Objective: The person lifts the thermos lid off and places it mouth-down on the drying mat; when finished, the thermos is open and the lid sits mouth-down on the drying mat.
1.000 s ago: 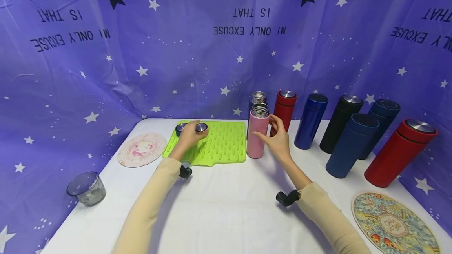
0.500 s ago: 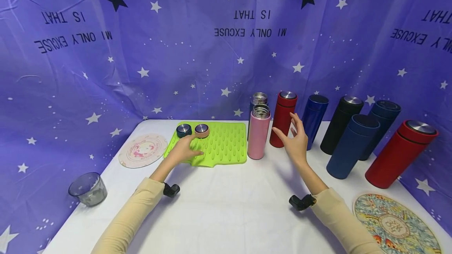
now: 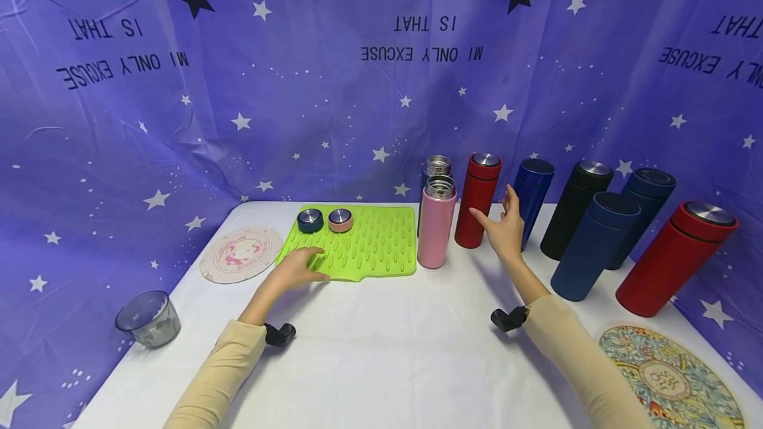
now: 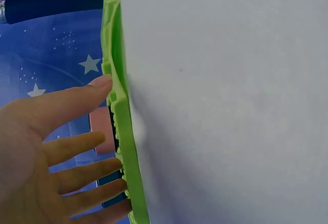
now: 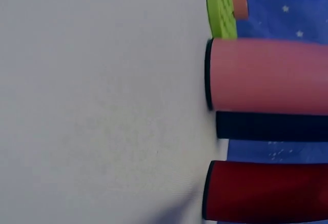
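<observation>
My left hand hovers at the front left of the green ridged mat, fingers apart and holding nothing. On that mat sit a dark blue bottle cap and a pink bottle cap. My right hand is raised, thumb and fingers spread, beside a capped red thermos; whether the thumb touches it I cannot tell. To its left stands an uncapped pink thermos, partly hiding an uncapped dark blue thermos. The right wrist view does not show the hand.
At the right stand a glossy blue thermos, a black thermos, two dark blue ones and a larger red thermos. A patterned round mat lies front right. At the left are a pink round mat and a glass bowl.
The left hand has let go of the pink cap and drawn back toward the front left. The right hand has released the pink thermos and moved right to the red thermos.
</observation>
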The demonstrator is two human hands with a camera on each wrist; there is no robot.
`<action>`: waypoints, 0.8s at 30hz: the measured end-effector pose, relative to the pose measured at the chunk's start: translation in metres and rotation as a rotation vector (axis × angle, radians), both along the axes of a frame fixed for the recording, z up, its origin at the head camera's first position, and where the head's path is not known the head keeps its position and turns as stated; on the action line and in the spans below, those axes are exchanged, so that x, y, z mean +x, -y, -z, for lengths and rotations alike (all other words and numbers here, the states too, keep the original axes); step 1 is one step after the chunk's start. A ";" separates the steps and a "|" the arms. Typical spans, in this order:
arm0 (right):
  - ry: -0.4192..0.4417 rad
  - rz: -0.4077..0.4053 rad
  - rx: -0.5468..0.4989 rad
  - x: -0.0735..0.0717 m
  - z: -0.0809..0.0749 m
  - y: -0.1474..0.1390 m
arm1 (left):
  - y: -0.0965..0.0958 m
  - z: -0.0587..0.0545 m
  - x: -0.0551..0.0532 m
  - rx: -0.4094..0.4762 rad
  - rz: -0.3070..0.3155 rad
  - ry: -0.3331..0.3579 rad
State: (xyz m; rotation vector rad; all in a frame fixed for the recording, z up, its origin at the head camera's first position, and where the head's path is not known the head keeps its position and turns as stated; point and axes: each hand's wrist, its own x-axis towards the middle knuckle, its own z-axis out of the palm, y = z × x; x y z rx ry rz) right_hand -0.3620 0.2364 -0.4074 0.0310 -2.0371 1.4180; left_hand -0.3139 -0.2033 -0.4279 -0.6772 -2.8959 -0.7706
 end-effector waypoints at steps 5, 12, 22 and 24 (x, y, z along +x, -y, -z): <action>0.014 0.019 0.018 -0.013 0.008 0.000 | 0.002 0.003 -0.004 0.004 -0.022 0.031; 0.015 -0.009 0.020 -0.023 0.016 0.005 | 0.004 0.006 -0.005 0.008 -0.030 0.037; -0.021 -0.016 -0.013 -0.027 0.021 0.007 | 0.002 0.005 -0.004 0.011 -0.021 0.020; -0.036 -0.010 -0.016 -0.027 0.022 0.007 | 0.002 0.006 -0.004 0.009 -0.027 0.019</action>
